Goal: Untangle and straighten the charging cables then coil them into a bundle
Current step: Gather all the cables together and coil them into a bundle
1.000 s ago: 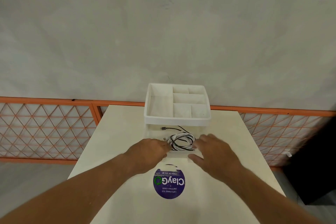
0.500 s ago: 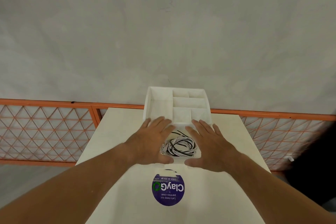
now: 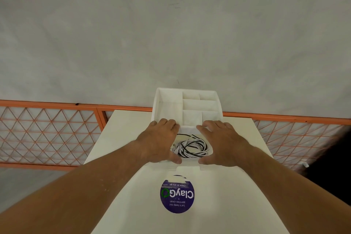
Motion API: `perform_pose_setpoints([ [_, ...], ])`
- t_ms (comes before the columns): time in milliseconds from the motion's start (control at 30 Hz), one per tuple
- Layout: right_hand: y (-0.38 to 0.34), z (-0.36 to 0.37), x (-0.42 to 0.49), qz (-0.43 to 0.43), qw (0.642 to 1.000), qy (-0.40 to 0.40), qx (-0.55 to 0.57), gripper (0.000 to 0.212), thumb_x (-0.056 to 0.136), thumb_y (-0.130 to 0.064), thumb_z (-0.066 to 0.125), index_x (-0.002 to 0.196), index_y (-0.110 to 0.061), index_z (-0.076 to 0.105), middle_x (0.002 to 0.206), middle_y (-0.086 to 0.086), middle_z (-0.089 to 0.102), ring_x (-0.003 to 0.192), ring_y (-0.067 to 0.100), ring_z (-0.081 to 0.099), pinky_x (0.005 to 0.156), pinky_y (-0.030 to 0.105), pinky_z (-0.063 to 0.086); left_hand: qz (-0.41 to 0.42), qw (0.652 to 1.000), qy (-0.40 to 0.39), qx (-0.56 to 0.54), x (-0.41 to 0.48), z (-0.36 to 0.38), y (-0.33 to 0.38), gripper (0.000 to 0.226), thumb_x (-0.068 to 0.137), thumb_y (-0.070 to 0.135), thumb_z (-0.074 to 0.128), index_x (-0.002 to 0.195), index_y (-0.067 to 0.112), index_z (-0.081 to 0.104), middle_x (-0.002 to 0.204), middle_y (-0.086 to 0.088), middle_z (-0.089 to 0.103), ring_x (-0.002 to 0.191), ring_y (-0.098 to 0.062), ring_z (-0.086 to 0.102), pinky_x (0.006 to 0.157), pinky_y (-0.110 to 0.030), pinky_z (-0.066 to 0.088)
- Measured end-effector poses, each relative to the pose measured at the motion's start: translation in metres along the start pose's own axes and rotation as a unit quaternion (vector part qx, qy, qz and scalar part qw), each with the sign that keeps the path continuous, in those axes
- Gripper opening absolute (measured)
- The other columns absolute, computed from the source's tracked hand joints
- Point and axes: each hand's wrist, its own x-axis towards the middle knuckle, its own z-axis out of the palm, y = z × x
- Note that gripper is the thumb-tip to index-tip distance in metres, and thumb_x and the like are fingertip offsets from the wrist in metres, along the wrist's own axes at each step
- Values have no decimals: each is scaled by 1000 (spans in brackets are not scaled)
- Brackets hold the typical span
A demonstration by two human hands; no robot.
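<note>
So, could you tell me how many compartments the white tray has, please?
6 compartments in the tray: one large at left, two small at the back, one wide mid-right, two at the front right. Fingers overlap the front rim, so more may be hidden.

Shared pantry or canteen, ClayGo sticker on white table, orange mesh railing

We count two hands, left hand and right hand; one table; one organiser of six compartments; one sticker, lower centre; one cable tangle, strands too knotted to number.
</note>
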Motion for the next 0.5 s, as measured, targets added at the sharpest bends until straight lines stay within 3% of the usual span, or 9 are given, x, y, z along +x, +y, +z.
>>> perform_pose_setpoints([
  [200, -3, 0, 1, 1, 1000, 14, 14, 101, 74, -69, 61, 151, -20, 17, 154, 1, 23, 140, 23, 22, 117, 41, 19, 5, 1000, 7, 8, 2, 2, -2, 102, 71, 73, 60, 145, 12, 27, 138, -1, 36, 124, -21, 36, 106, -38, 34],
  [367, -6, 3, 4, 13, 999, 42, 24, 85, 84, -57, 61, 149, -19, 22, 148, 1, 29, 135, 22, 29, 116, 37, 22, -1, 997, 61, 41, 7, 9, -5, 69, 88, 54, 55, 140, 13, 36, 136, -4, 42, 121, -23, 42, 101, -37, 38],
  [500, -11, 16, 12, 35, 995, 91, 14, 70, 87, -53, 59, 143, -19, 33, 138, 3, 39, 128, 24, 39, 117, 40, 23, -22, 993, 100, 54, 12, 19, -2, 60, 85, 48, 63, 131, 12, 48, 124, -6, 53, 110, -25, 51, 93, -39, 43],
])
